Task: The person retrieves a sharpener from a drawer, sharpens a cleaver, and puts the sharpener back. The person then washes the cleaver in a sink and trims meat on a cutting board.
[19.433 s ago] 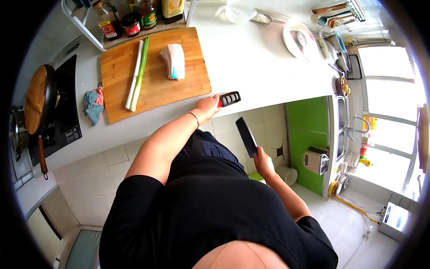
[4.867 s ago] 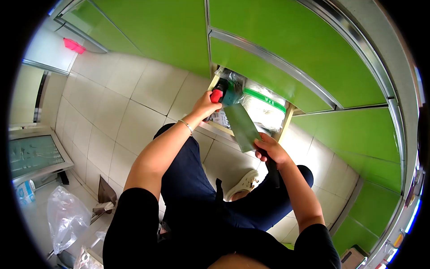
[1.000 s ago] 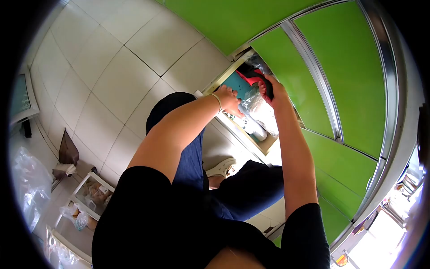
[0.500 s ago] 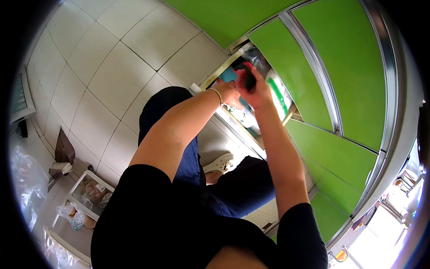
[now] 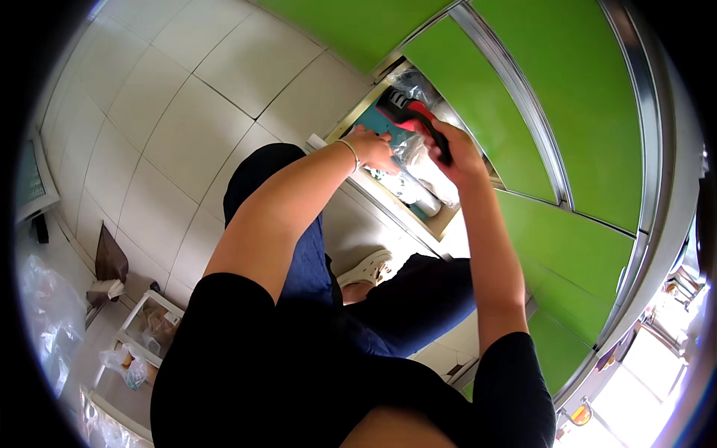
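Observation:
My right hand (image 5: 459, 153) grips the black handle of a red-and-black power tool (image 5: 409, 112) over an open drawer (image 5: 448, 218). The tool's wide dark head, with pale markings, points up and left; its exact kind is unclear. My left hand (image 5: 373, 149), with a bracelet at the wrist, hovers over the drawer's near side, fingers loosely bent and apart, with nothing visible in it. Below the hands lie clear plastic bags (image 5: 414, 153), a teal item (image 5: 372, 119) and a whitish roll-like piece (image 5: 422, 198). My hands and the tool partly cover the contents.
Green cabinet fronts (image 5: 590, 104) with metal strips rise along the right. Pale floor tiles (image 5: 209, 119) stretch to the left. A white rack (image 5: 153, 313) with bagged items and a large clear plastic bag (image 5: 52, 321) are at lower left. My foot wears a beige clog (image 5: 366, 269).
My right hand has swung right with the tool, whose head now shows plainly. My left hand has drawn slightly left, away from it. The green-and-white package seen earlier no longer shows.

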`<state>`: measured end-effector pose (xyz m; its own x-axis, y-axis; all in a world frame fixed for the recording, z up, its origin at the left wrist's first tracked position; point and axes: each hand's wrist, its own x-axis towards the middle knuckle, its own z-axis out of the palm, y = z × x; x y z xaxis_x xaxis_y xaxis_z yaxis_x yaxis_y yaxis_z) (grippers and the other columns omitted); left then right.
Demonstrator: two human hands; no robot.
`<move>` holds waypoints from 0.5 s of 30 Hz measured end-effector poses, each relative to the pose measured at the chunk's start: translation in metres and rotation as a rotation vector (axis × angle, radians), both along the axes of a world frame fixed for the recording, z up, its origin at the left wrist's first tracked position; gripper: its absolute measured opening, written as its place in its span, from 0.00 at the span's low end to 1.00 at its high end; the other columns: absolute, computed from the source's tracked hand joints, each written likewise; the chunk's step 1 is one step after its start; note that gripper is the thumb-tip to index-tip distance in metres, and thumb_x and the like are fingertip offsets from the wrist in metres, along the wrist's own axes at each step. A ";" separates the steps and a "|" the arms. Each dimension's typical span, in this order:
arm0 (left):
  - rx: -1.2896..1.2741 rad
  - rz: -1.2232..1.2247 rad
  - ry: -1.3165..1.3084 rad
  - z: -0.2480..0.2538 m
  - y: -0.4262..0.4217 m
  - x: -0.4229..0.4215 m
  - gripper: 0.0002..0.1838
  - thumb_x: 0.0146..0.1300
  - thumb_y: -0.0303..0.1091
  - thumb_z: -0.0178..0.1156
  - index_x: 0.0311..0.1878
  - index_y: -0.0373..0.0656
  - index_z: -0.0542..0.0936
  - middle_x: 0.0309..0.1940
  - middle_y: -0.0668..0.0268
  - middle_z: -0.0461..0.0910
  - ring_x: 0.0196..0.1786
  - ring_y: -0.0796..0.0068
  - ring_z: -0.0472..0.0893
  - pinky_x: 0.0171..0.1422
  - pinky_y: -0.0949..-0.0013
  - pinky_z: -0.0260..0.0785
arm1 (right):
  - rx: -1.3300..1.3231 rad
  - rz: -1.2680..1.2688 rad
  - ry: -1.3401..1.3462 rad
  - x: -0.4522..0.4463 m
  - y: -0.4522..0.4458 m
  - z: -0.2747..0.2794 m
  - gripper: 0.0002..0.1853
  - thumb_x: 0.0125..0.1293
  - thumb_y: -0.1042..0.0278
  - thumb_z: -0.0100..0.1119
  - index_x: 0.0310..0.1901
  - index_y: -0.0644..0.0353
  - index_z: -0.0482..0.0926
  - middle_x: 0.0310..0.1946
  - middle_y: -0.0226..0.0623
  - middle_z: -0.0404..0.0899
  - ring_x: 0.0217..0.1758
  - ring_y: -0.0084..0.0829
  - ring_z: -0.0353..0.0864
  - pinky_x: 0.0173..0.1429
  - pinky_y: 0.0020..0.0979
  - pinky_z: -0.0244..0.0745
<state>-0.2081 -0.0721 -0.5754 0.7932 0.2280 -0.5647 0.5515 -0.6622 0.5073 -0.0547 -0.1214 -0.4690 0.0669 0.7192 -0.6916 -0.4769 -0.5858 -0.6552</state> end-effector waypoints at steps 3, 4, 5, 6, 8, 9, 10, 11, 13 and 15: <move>-0.123 0.054 0.013 -0.012 0.006 0.003 0.39 0.54 0.68 0.47 0.64 0.52 0.70 0.67 0.60 0.61 0.67 0.53 0.63 0.68 0.43 0.45 | 0.113 0.170 -0.096 0.025 -0.045 0.046 0.14 0.66 0.67 0.50 0.47 0.70 0.71 0.30 0.36 0.77 0.21 0.17 0.65 0.21 0.18 0.60; -0.115 0.040 0.001 -0.002 0.005 0.001 0.38 0.56 0.65 0.47 0.66 0.53 0.66 0.68 0.62 0.59 0.68 0.53 0.62 0.69 0.40 0.42 | 0.136 0.236 -0.140 0.034 -0.062 0.060 0.15 0.66 0.65 0.50 0.46 0.70 0.71 0.27 0.33 0.76 0.18 0.16 0.63 0.20 0.18 0.58; -0.113 0.020 0.002 -0.005 0.005 0.003 0.38 0.56 0.65 0.47 0.66 0.53 0.66 0.68 0.62 0.59 0.68 0.53 0.62 0.69 0.40 0.42 | 0.157 0.300 -0.184 0.043 -0.080 0.072 0.16 0.66 0.63 0.51 0.45 0.70 0.72 0.24 0.31 0.74 0.16 0.16 0.61 0.20 0.19 0.57; -0.142 0.084 0.015 -0.012 0.006 0.007 0.37 0.57 0.62 0.47 0.67 0.53 0.64 0.69 0.62 0.59 0.68 0.53 0.61 0.69 0.39 0.41 | 0.118 0.310 -0.280 0.050 -0.099 0.082 0.17 0.64 0.65 0.53 0.47 0.70 0.72 0.22 0.29 0.73 0.14 0.16 0.60 0.19 0.19 0.57; -0.189 0.058 -0.009 -0.018 0.012 0.011 0.33 0.60 0.54 0.44 0.68 0.53 0.61 0.70 0.61 0.56 0.67 0.53 0.63 0.68 0.45 0.49 | -0.007 0.323 -0.517 0.047 -0.134 0.104 0.20 0.60 0.68 0.57 0.51 0.70 0.71 0.18 0.27 0.71 0.14 0.15 0.61 0.18 0.19 0.57; -0.187 0.046 -0.008 -0.010 0.014 0.012 0.33 0.60 0.54 0.44 0.68 0.53 0.61 0.70 0.61 0.56 0.67 0.53 0.63 0.68 0.45 0.49 | -0.090 0.327 -0.659 0.042 -0.147 0.115 0.22 0.58 0.69 0.58 0.54 0.69 0.70 0.18 0.27 0.70 0.15 0.14 0.62 0.18 0.19 0.58; -0.307 0.149 0.054 0.002 0.019 0.012 0.34 0.59 0.54 0.42 0.70 0.57 0.56 0.71 0.57 0.52 0.68 0.53 0.61 0.70 0.51 0.49 | -0.171 0.392 -0.715 0.046 -0.162 0.113 0.26 0.56 0.71 0.61 0.59 0.63 0.69 0.21 0.27 0.72 0.16 0.13 0.65 0.18 0.18 0.59; -0.425 0.256 0.115 0.008 0.022 0.013 0.36 0.58 0.53 0.40 0.72 0.61 0.51 0.72 0.52 0.49 0.69 0.52 0.60 0.71 0.56 0.48 | -0.274 0.512 -0.812 0.046 -0.173 0.117 0.26 0.56 0.68 0.61 0.58 0.59 0.70 0.26 0.32 0.76 0.22 0.19 0.72 0.26 0.23 0.69; -0.269 0.020 -0.003 -0.057 0.033 0.025 0.36 0.58 0.54 0.40 0.72 0.62 0.52 0.71 0.51 0.49 0.69 0.53 0.59 0.69 0.62 0.54 | 0.024 0.641 -1.127 0.037 -0.197 0.096 0.27 0.55 0.68 0.62 0.58 0.59 0.70 0.32 0.40 0.79 0.31 0.29 0.77 0.39 0.29 0.74; -0.255 0.154 -0.011 -0.029 0.033 0.024 0.25 0.60 0.46 0.40 0.57 0.44 0.70 0.69 0.58 0.57 0.56 0.55 0.71 0.53 0.60 0.67 | -0.026 0.618 -1.123 0.024 -0.198 0.082 0.28 0.54 0.66 0.62 0.58 0.61 0.69 0.37 0.47 0.79 0.39 0.40 0.79 0.50 0.33 0.72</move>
